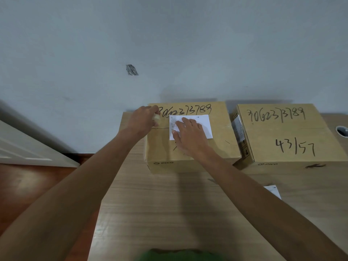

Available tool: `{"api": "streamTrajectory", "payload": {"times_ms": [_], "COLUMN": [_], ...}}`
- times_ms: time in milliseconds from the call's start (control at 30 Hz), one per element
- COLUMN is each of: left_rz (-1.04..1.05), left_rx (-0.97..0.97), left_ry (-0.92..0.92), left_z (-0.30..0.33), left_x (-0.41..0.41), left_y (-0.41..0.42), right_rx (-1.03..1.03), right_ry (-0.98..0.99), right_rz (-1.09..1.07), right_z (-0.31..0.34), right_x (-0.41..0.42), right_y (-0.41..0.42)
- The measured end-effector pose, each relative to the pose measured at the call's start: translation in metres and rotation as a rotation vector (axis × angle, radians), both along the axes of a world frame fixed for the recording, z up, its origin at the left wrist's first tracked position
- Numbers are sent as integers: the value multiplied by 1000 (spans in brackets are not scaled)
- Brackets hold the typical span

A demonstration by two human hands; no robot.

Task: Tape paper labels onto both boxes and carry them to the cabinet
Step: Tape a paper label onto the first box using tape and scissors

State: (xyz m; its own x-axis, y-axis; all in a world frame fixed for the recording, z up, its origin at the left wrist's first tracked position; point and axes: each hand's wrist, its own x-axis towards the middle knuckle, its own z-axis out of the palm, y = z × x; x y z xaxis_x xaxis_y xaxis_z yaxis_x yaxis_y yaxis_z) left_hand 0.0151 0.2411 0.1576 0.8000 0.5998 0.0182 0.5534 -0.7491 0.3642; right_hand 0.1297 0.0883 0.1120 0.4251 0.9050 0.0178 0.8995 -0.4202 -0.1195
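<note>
Labelling first box — right hand (190, 134) fingers flat, pinning paper label (204, 125) on left cardboard box (188, 147); left hand (143, 121) fingers pinch tape roll (156, 117) beside it — next: draw tape across label edge.

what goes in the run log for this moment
left hand: holds tape roll | right hand: presses label on left box | right box: unlabelled

Dim, even light; my arms cast soft shadows on the tabletop (169, 213); edges bend and blur slightly.
</note>
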Motion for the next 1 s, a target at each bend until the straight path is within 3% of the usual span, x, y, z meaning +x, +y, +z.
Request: {"api": "streamTrajectory", "payload": {"times_ms": [400,700,800,933,1000], "left_rz": [-6,-24,-41,-64,-71], "left_rx": [-21,-36,-32,-13,12], "left_ry": [-40,-73,-102,-159,-180], "left_z": [3,13,16,20,22], "left_x": [-5,-10,-10,-7,-6], "left_y": [-7,-12,-16,-22,-24], "right_rx": [86,319,415,315,319], "right_ry": [53,142,580,1313,1523], "right_rz": [-19,-28,-100,-317,-338], "right_z": [-2,4,16,35,40], "right_x": [1,4,-2,-9,-10], "right_y": [-2,0,7,20,23]}}
